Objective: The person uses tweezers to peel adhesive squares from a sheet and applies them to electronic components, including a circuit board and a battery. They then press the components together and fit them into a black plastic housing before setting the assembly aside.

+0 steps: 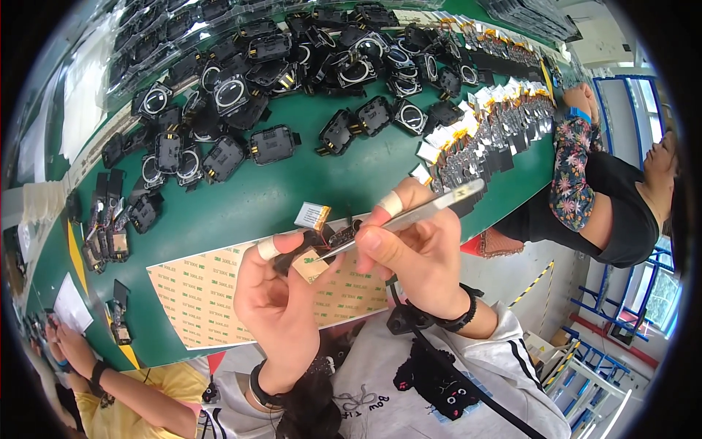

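My left hand (pixel 274 304) pinches a small black casing part (pixel 313 238), mostly hidden by fingers, with a square tan adhesive pad (pixel 310 266) on its near face. A silver battery (pixel 311 216) with yellow tape sticks up just beyond the fingertips. Next to it shows a small circuit board (pixel 344 235), close to my right fingertips. My right hand (pixel 420 256) grips metal tweezers (pixel 439 205), whose tips reach down to the pad's upper edge. Whether the tips are touching the pad, I cannot tell. Finger wraps cover one finger of each hand.
Under my hands lies a tan adhesive sheet (pixel 197 296) on the green table (pixel 256 183). Black casings (pixel 274 144) are heaped at the back, and rows of batteries with boards (pixel 504 110) stretch rightward. Casings with boards (pixel 110 212) stand left. Co-workers' arms (pixel 574 172) are at both sides.
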Demonstrator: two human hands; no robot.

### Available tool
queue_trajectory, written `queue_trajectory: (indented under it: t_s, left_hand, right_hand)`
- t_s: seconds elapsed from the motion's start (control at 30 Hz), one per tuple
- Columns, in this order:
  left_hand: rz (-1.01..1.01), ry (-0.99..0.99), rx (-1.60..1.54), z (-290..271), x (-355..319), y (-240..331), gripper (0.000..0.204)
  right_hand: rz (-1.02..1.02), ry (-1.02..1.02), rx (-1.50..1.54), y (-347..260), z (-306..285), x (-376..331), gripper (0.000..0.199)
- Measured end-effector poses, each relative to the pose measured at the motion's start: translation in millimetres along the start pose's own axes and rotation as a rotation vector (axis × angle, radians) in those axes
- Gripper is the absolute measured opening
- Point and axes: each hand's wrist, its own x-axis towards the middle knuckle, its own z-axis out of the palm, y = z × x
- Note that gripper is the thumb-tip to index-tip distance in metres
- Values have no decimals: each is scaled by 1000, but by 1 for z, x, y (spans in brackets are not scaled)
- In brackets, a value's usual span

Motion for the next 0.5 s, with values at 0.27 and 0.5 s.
queue_trajectory:
  t_s: [0.27,0.5]
  left_hand:
    - [6,-16,16,-1,0,0,17]
    - [13,-2,55,2,-1,0,18]
  right_hand:
    - [-97,8,-113,2,2,-3,13]
    - [-233,-37,-327,4,2,-6,14]
